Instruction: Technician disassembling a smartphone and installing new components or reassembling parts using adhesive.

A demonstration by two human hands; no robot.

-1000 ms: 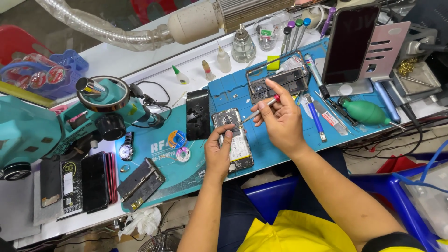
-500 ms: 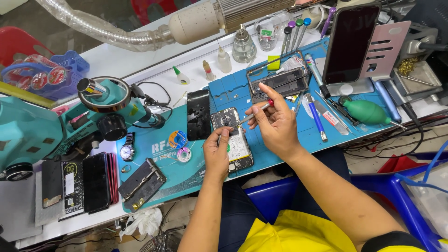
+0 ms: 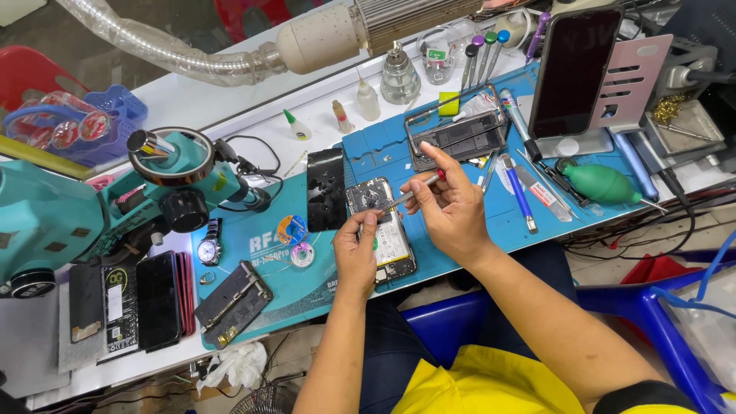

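An opened phone (image 3: 381, 227) lies back-up on the blue work mat (image 3: 307, 284), its circuit board and battery exposed. My left hand (image 3: 355, 249) presses on its left edge and holds it flat. My right hand (image 3: 451, 203) grips a thin metal tool (image 3: 405, 198) with a red band, whose tip points at the upper part of the board. A black back cover (image 3: 325, 188) lies just left of the phone. A second opened phone frame (image 3: 456, 136) lies farther back on the mat.
A teal microscope (image 3: 107, 203) stands at the left. Several phones (image 3: 130, 300) lie at the front left, beside a wristwatch (image 3: 208, 249). A dark phone (image 3: 572, 73) leans on a pink stand. Screwdrivers, a green blower (image 3: 606, 182), bottles (image 3: 399, 75) and a hose (image 3: 199, 54) lie behind.
My right hand has shifted slightly, bringing the tool tip lower and closer onto the phone's board. My left hand stays on the phone.
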